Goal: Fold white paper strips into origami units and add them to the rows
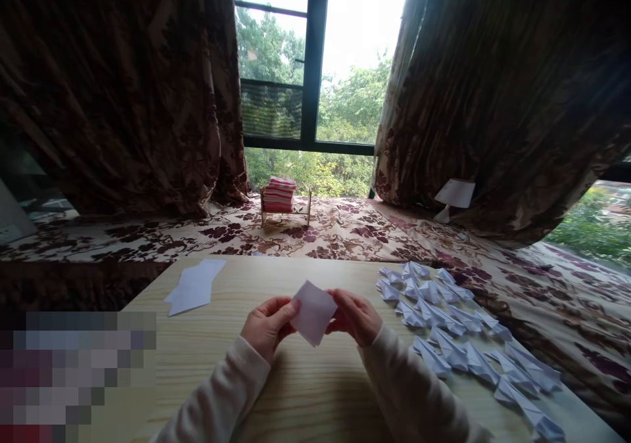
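A small folded square of white paper (314,311) is held up above the table, one corner pointing upward. My left hand (269,325) pinches its left corner, thumb on the near face. On the opposite side my right hand (355,317) grips the right corner between thumb and fingers, with some fingertips hidden behind the paper. Off to the right lie several folded white paper pieces (446,308), spread in loose rows. At the table's far left rest a few flat white paper sheets (194,288), overlapping one another.
The pale wooden table (236,400) meets a ledge with a flowered cloth (340,226). On the ledge stand a small rack (309,209) with a stack of striped cloths (279,194) and a white lamp (456,194). Dark patterned curtains (148,88) flank the window.
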`<state>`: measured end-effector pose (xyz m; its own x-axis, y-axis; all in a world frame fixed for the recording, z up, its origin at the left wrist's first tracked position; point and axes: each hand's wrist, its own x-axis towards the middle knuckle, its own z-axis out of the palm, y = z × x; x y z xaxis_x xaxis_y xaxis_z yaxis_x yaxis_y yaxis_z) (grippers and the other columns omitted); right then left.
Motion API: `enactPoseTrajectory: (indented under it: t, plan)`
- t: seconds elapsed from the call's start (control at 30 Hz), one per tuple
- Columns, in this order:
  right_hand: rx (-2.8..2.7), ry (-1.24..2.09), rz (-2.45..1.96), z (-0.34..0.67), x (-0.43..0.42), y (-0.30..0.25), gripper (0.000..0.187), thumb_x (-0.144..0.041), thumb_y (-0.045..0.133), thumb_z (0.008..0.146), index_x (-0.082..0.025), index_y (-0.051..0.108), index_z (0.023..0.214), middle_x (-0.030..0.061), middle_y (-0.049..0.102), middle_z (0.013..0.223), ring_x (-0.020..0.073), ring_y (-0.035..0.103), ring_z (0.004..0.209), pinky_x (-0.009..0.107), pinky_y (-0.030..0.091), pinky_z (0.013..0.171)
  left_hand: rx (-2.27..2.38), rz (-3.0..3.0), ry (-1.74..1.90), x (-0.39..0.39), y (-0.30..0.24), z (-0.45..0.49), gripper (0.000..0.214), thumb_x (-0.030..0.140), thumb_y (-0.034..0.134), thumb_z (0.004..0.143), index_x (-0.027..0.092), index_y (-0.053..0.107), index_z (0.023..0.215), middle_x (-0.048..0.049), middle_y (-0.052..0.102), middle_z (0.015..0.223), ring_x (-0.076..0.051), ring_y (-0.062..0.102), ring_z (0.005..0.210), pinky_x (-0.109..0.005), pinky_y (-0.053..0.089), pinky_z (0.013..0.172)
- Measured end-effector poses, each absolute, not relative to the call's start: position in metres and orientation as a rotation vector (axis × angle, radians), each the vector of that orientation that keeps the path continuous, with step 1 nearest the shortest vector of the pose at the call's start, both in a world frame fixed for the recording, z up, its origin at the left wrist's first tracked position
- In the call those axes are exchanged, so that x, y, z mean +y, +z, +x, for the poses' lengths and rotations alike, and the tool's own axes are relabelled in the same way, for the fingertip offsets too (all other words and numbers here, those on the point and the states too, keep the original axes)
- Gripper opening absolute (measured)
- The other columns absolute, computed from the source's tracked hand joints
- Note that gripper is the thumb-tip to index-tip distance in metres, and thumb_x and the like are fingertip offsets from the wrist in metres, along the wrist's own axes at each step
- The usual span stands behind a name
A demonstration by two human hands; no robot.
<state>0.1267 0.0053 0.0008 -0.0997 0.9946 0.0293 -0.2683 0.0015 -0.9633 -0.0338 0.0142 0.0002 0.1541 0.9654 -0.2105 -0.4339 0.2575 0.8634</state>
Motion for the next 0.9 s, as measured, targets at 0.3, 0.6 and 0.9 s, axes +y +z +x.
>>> enactPoseTrajectory:
  t: [0.3, 0.6, 0.9]
  plan:
    - [-1.312, 1.037, -0.910, 0.125, 0.006, -0.010, 0.020, -0.032, 0.069, 0.061, -0.014, 0.060, 0.063, -0.0036, 0.051, 0.050, 0.0070, 0.043, 0.045, 0.019, 0.035, 0.042, 0.940, 1.164, 1.169, 0.009, 0.002, -0.036, 0.020, 0.030, 0.074, 0.055, 0.014, 0.066, 0.064, 0.0013, 0.063, 0.056, -0.009, 0.053, 0.055, -0.019, 0.041, 0.055]
    - [-1.156, 1.130, -0.847, 0.122, 0.003, -0.003, 0.024, -0.035, 0.072, 0.059, -0.014, 0.065, 0.067, 0.0018, 0.063, 0.058, 0.0122, 0.054, 0.052, 0.024, 0.042, 0.051, 0.902, 1.075, 1.180, 0.006, 0.008, -0.034, 0.019, 0.028, 0.074, 0.054, 0.016, 0.072, 0.069, -0.0014, 0.069, 0.061, -0.014, 0.058, 0.064, -0.021, 0.044, 0.064]
    - [-1.138, 1.136, -0.842, 0.121, 0.002, 0.000, 0.022, -0.033, 0.072, 0.059, -0.013, 0.066, 0.067, 0.0020, 0.064, 0.057, 0.0115, 0.053, 0.050, 0.023, 0.041, 0.049, 0.800, 0.999, 1.115, 0.008, 0.001, -0.035, 0.025, 0.026, 0.072, 0.058, 0.013, 0.071, 0.079, -0.0070, 0.070, 0.069, -0.017, 0.061, 0.068, -0.027, 0.046, 0.071]
